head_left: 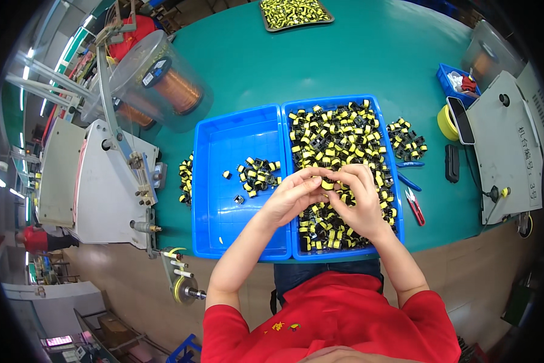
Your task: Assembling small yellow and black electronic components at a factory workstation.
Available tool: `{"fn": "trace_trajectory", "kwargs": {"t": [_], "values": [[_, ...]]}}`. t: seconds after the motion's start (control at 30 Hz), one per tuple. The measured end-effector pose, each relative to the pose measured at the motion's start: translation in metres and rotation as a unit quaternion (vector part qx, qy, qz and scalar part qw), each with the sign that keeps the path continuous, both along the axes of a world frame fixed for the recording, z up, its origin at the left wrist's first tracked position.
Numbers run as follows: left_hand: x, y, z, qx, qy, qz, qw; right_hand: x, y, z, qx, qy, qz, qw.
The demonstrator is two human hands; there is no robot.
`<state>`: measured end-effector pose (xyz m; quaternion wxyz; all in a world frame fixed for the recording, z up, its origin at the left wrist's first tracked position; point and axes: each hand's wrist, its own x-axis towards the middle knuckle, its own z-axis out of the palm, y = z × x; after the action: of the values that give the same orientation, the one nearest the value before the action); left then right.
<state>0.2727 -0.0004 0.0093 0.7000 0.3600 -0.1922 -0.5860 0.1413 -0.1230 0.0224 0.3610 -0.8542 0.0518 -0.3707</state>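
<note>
Above the right blue tray (288,151), my two hands meet at one small yellow-taped coil bobbin (327,185). My left hand (293,195) pinches it from the left with thumb and forefinger. From the other side the fingers of my right hand (361,202) close on it too, partly hiding it. Beneath them the tray is heaped with similar black-and-yellow bobbins (335,136). In the left blue tray (214,151) lies a smaller cluster of bobbins (258,176), with a couple of loose ones near it.
Loose bobbins (407,140) lie right of the trays, near pliers with blue handles (409,181) and red-handled snips (415,207). A winding machine (111,175) and copper wire spools (178,91) stand left. At right are a grey machine (511,151) and a phone (459,120).
</note>
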Motion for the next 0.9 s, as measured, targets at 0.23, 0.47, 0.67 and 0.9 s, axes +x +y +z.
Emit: {"fn": "trace_trajectory", "kwargs": {"t": [0.23, 0.47, 0.67, 0.9], "values": [[-0.001, -0.001, 0.000, -0.016, 0.018, -0.051, 0.998, 0.002, 0.002, 0.005, -0.022, -0.017, 0.018, 0.999], [0.000, -0.002, 0.000, -0.030, 0.035, -0.069, 0.997, -0.001, -0.002, 0.005, -0.021, -0.011, 0.026, 0.999], [-0.005, -0.003, 0.002, 0.020, -0.006, 0.055, 0.998, -0.002, 0.001, 0.005, 0.054, -0.012, -0.028, 0.998], [-0.015, -0.009, -0.007, 0.014, -0.062, 0.135, 0.989, -0.001, 0.001, -0.001, 0.044, 0.019, -0.068, 0.997]]}}
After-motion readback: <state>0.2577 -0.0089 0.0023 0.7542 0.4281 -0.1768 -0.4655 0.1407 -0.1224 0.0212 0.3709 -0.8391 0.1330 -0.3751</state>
